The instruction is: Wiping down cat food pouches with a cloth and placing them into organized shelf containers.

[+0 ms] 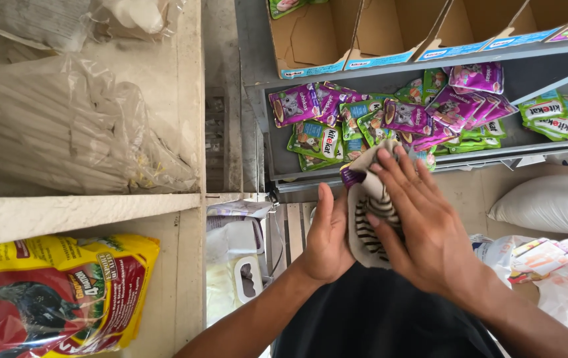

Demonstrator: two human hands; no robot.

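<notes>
My left hand (pixel 327 237) and my right hand (pixel 418 222) hold a beige cloth with dark stripes (pixel 368 215) between them, in front of my chest. The left palm presses its left side, and the right hand lies flat over its right side with fingers spread. A purple sachet (pixel 351 174) peeks out at the cloth's top edge. Just beyond the hands, a grey metal shelf (pixel 529 78) carries a loose pile of purple and green pet food sachets (pixel 408 117).
Open cardboard display boxes (pixel 390 30) stand on the shelf above. At left, a wooden rack (pixel 85 209) holds clear plastic bags (pixel 65 126) and a red and yellow pet food bag (pixel 52 292). White sacks (pixel 552 202) lie at right, and a white jug (pixel 237 265) below.
</notes>
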